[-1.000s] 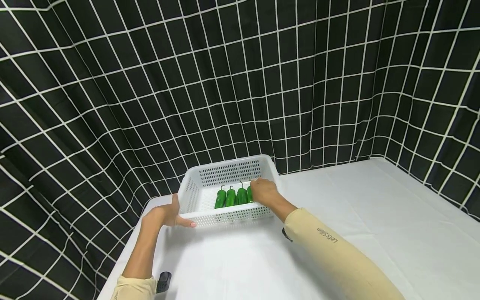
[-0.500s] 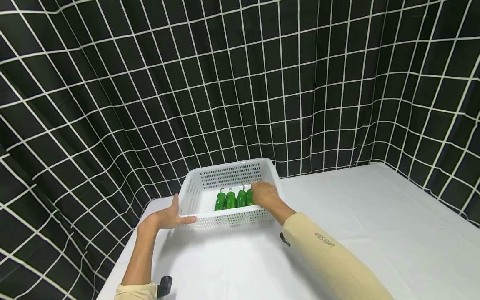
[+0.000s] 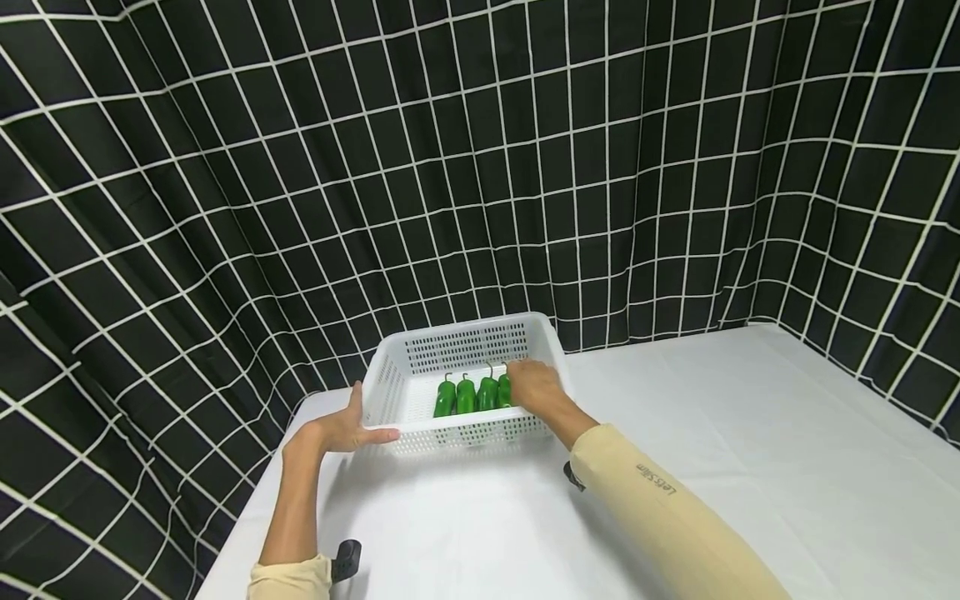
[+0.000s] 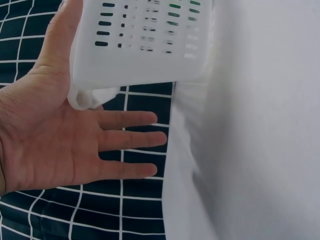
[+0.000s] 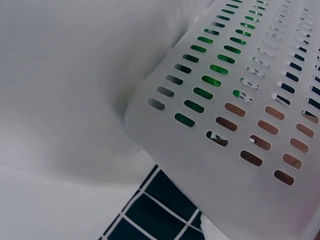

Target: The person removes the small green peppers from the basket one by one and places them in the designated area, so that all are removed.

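As a person works over a white perforated basket point(image 3: 471, 423) at the back of a white-covered table point(image 3: 697, 433), the left hand point(image 3: 341, 429) braces its left corner, thumb extended along the near side and, in the left wrist view, three fingers stretched straight. The right hand point(image 3: 534, 387) reaches inside at the right end, against the rightmost green pepper point(image 3: 503, 390); its fingertips are hidden, so whether it grips the pepper cannot be told. Three other green peppers point(image 3: 466, 395) lie beside it in a row, stems toward the back wall. An uneven push from the braced side could skew the basket, likely sending peppers rolling; a sideways knock from the right hand could likewise break up the row.
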### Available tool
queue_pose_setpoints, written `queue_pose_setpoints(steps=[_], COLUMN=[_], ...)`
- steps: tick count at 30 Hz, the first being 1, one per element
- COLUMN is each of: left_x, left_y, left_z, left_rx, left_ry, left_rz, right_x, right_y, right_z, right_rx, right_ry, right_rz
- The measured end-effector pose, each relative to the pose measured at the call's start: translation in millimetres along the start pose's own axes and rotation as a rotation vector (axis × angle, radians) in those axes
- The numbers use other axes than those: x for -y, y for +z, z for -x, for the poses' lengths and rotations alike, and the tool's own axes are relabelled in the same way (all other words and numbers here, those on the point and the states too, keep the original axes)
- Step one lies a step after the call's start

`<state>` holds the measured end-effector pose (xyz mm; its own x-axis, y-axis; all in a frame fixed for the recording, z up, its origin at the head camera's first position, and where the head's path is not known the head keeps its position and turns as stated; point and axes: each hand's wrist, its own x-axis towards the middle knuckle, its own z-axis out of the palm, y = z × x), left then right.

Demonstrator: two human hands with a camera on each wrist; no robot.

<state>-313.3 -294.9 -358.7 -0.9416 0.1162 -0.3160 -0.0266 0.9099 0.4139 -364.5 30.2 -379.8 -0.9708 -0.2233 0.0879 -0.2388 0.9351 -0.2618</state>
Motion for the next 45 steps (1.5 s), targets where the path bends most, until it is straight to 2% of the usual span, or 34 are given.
queue_pose_setpoints(steps=[9,15,20,26,32,38,45], left_x=[-1.1,-1.5,-1.7,-1.0,-2.5,-3.5,-1.2], left_y=[0.8,3.0,1.0,-0.1,-0.9,-3.0,-2.8], left_z=[2.1,0.4,0.9,1.3,1.0,-0.6,1.4], left_rx=[0.000,0.002,0.005,0.002,0.005,0.009,0.013], left_ry=[-0.013,-0.014,-0.020,-0.006,-0.014,0.000,-0.003], left_rz=[0.016,0.033,0.016,0.027,0.028,0.028,0.038], right_x=[1,0,1,7,9,6,-4], right_y=[1,1,-2,-13,-33,-53,-66], right_z=[0.8,1.3,2.1,1.3,6.3,12.9,14.5], right_rx=[-0.118,-0.217,-0.257,-0.259,-0.250,-0.262,-0.231], right_ry=[-0.065,-0.080,-0.089,-0.099,-0.099,-0.096,-0.101], right_rz=[0.004,-0.005,-0.045,-0.096,-0.109,-0.085,-0.157])
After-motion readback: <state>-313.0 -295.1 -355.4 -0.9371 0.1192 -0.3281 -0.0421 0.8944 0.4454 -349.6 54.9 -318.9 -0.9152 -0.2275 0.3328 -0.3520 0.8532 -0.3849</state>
